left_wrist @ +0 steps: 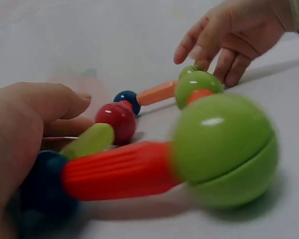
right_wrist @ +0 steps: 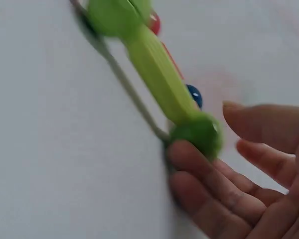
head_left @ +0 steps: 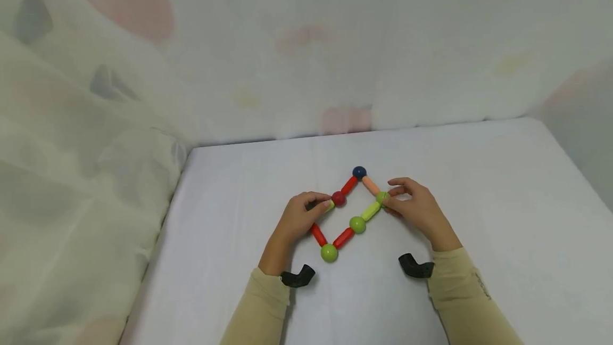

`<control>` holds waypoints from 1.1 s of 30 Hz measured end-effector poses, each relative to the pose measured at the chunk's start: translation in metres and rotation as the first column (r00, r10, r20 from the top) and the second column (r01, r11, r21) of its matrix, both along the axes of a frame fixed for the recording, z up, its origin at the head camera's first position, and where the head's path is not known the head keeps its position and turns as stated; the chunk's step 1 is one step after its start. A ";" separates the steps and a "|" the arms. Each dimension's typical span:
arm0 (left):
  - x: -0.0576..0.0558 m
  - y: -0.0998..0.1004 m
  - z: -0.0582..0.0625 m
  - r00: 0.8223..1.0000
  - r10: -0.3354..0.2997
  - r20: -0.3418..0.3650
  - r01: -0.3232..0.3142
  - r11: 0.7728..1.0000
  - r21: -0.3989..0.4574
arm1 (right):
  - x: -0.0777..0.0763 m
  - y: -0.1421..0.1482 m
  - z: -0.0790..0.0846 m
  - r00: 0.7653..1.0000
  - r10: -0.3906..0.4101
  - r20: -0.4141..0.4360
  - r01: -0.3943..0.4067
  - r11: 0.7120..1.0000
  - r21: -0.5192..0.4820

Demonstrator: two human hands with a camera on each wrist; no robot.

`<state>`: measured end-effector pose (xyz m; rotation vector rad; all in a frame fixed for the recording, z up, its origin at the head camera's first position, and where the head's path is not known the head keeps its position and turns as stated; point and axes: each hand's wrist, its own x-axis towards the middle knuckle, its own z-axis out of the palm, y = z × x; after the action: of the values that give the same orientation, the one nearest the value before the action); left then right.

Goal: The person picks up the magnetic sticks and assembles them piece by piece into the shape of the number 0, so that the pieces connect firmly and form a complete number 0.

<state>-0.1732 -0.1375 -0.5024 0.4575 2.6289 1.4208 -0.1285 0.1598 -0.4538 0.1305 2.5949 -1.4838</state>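
Ball-and-stick building pieces form a diamond-like ring on the white table. My left hand [head_left: 298, 216] grips the left corner, fingers and thumb around a yellow-green stick [left_wrist: 92, 142] beside a dark blue ball [left_wrist: 49, 184], which the head view hides. A red ball [head_left: 338, 198] sits just past its fingertips. On the other side, my right hand [head_left: 414, 204] has fingertips against a green ball [right_wrist: 199, 134]; in the right wrist view its upper digit stands apart from that ball. Another yellow-green stick [right_wrist: 162, 77] runs from there to a second green ball [head_left: 357, 224].
A blue ball [head_left: 359, 172] tops the ring, joined to an orange stick [head_left: 371, 185] and a red stick [head_left: 349, 185]. Nearest me is a third green ball [head_left: 329, 252] between two red sticks. Black curved wrist pieces [head_left: 298, 276] jut from both cuffs. Patterned cloth [head_left: 81, 190] hangs at left and behind.
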 end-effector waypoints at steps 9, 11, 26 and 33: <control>0.006 0.003 0.004 0.996 -0.052 0.066 0.051 0.999 0.014 | 0.005 -0.007 -0.008 0.997 -0.069 -0.031 0.070 0.997 0.019; 0.004 0.005 0.009 0.996 -0.060 0.063 0.061 0.998 -0.009 | 0.005 -0.008 -0.005 0.992 -0.098 -0.082 0.103 0.993 0.054; 0.021 0.021 0.015 0.965 -0.260 0.035 0.263 0.956 -0.131 | 0.011 -0.027 -0.004 0.981 0.192 -0.035 -0.182 0.964 0.194; 0.022 0.028 0.017 0.950 -0.297 -0.095 0.254 0.914 -0.315 | 0.016 -0.029 -0.004 0.946 0.322 -0.030 -0.306 0.923 0.232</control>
<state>-0.1514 -0.1097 -0.4851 0.8762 2.6858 0.9168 -0.1128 0.1307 -0.4573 -0.3046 2.6701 -1.1011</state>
